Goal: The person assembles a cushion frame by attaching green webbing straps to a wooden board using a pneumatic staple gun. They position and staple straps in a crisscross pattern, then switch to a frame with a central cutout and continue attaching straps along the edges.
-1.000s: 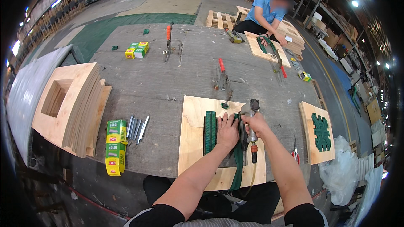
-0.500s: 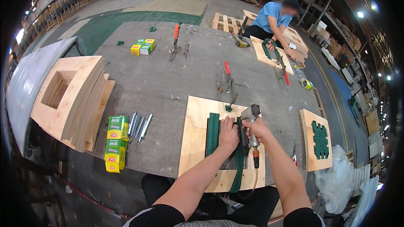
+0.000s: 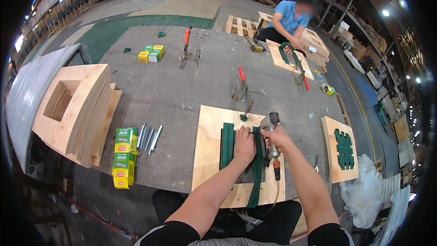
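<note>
A plywood panel (image 3: 207,173) with a rectangular opening lies before me at the table's near edge. Green webbing (image 3: 226,146) runs along the opening's left side. A loose green strap (image 3: 256,184) hangs down over the panel's near edge. My left hand (image 3: 245,146) lies between these bands, fingers stretched forward over the far part of the opening. Wrapped around an air stapler (image 3: 275,153), my right hand (image 3: 277,139) holds it at the opening's right side, beside the strap. The stapler's nose is hidden. A red-handled toggle clamp (image 3: 243,89) reaches the panel's far edge.
Staple boxes (image 3: 125,146) and staple strips (image 3: 148,137) lie left, near stacked plywood frames (image 3: 68,105). A panel with woven green webbing (image 3: 344,149) stands right. Across the table (image 3: 173,89), a co-worker (image 3: 291,20) handles another panel (image 3: 277,59). An air hose (image 3: 276,193) trails below the stapler.
My hands and the stapler keep nearly the same place on the panel. The co-worker's one hand has drawn back from the panel's right edge toward the body. The view has shifted slightly.
</note>
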`<state>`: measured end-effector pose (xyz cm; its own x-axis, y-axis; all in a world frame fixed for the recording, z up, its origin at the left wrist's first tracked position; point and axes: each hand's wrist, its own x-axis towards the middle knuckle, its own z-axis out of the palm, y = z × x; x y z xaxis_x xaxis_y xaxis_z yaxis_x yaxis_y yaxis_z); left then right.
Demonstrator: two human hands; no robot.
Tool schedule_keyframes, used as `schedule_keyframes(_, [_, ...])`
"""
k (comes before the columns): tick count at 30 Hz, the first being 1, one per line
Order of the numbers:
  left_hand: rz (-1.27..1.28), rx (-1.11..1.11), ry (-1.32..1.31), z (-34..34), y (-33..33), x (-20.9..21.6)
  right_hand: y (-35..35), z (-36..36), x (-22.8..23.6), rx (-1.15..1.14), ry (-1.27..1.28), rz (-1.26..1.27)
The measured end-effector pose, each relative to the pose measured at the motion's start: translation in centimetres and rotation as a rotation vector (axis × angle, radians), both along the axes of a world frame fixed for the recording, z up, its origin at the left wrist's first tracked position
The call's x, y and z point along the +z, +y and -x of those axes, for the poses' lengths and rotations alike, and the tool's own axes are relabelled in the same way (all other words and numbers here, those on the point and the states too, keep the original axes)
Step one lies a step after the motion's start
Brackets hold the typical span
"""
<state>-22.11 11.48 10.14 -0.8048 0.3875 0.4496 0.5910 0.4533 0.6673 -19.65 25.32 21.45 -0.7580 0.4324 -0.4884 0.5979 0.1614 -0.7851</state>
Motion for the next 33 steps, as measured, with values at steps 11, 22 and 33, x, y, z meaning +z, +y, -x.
schedule_keyframes(11, [-0.016,0.022,0.005,0.2,0.1,0.4,2.5,-0.9,0.5,-0.005,0.011,0.082])
schedule_keyframes(22, [-0.007,0.013,0.010,-0.5,1.4,0.4,18.9,-13.7,-4.9,-0.433,0.144,0.444])
schedule_keyframes(33, [-0.024,0.052,0.041,-0.6,-1.0,1.0,11.6,-23.7,-2.5,-0.289,0.532,-0.364])
